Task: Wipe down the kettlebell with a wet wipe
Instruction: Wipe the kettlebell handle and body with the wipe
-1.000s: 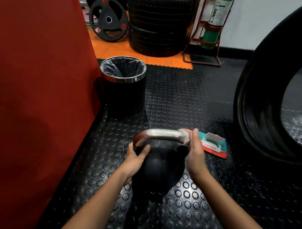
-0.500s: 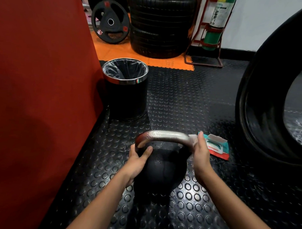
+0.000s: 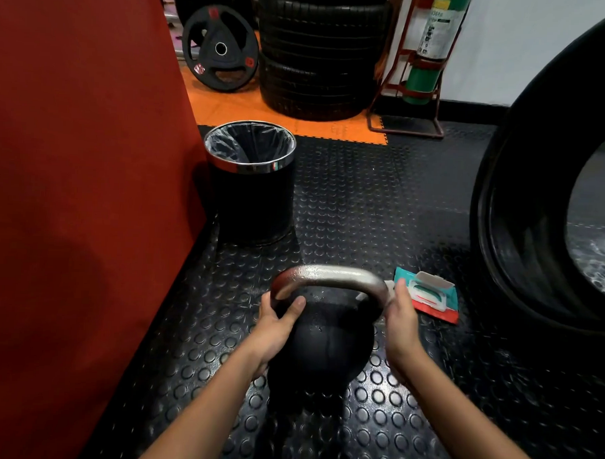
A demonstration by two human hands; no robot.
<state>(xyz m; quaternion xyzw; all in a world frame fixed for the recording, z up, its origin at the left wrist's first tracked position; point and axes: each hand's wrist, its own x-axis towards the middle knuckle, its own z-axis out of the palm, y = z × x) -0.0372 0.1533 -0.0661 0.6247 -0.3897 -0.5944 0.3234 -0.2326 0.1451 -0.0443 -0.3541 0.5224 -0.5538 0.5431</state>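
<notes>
A black kettlebell [image 3: 324, 347] with a silver handle [image 3: 330, 275] stands on the studded black floor mat. My left hand [image 3: 277, 328] grips the left leg of the handle, thumb across the ball's shoulder. My right hand [image 3: 400, 322] holds a white wet wipe [image 3: 388, 288] pressed round the right bend of the handle; only a small bit of the wipe shows past the fingers. A teal and red pack of wet wipes [image 3: 429, 297] lies on the mat just right of my right hand, its lid flipped up.
A black bin [image 3: 249, 183] with a chrome rim and a liner stands behind the kettlebell. A red padded wall [image 3: 83, 187] runs along the left. A big tyre [image 3: 528, 216] stands at right. Stacked tyres [image 3: 321, 55], a weight plate [image 3: 220, 51] and a green cylinder [image 3: 430, 51] are at the back.
My right hand has slid the wipe from the top right of the handle down round its right bend. The left hand keeps its grip. The view has shifted slightly.
</notes>
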